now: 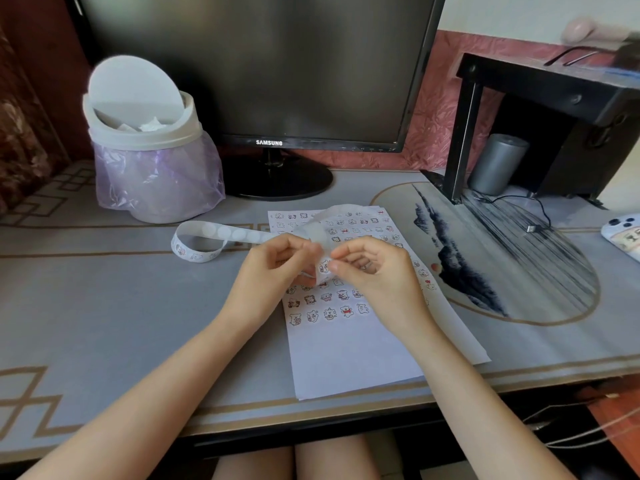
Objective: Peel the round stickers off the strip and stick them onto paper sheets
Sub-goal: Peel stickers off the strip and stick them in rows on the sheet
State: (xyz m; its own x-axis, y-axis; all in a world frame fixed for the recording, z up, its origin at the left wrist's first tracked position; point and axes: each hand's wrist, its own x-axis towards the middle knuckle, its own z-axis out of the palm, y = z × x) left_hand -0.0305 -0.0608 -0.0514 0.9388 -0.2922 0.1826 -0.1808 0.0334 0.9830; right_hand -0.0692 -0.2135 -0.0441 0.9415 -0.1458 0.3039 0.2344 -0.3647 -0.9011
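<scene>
1. White paper sheets (346, 355) lie in a small stack on the grey desk mat (121, 306), right in front of us. The part nearest us is bare.
2. Just above the sheets are our two hands, close together. Our left hand (277, 268) has its fingers curled in, and it pinches the end of the long white paper strip (239, 234).
3. Our right hand (377, 275) pinches the edge of one round white sticker (324, 267) with a small bear on it, between thumb and first finger. We think this sticker is being pulled off the strip, but we cannot tell if it is all the way off.
4. Past our hands, the far part of the top sheet is full of little bear stickers (329, 311) in rows. So a lot is done. The near part has room for more rows.
5. The strip runs off to our left and curls into a loop on the mat. We can see more bears on the loop, so there are stickers left to peel.
6. Farther back on the left is a white plastic bin (145, 140) with a thin purple plastic bag (156, 181) in it. Its round swing lid (135, 86) is tipped up, and we see crumpled white scraps (149, 125) inside.
7. Far right, a grey metal can (497, 164) stands under a black shelf (554, 95). We cannot tell what is in it.
8. At the back stands a big black screen (256, 64), switched off.
</scene>
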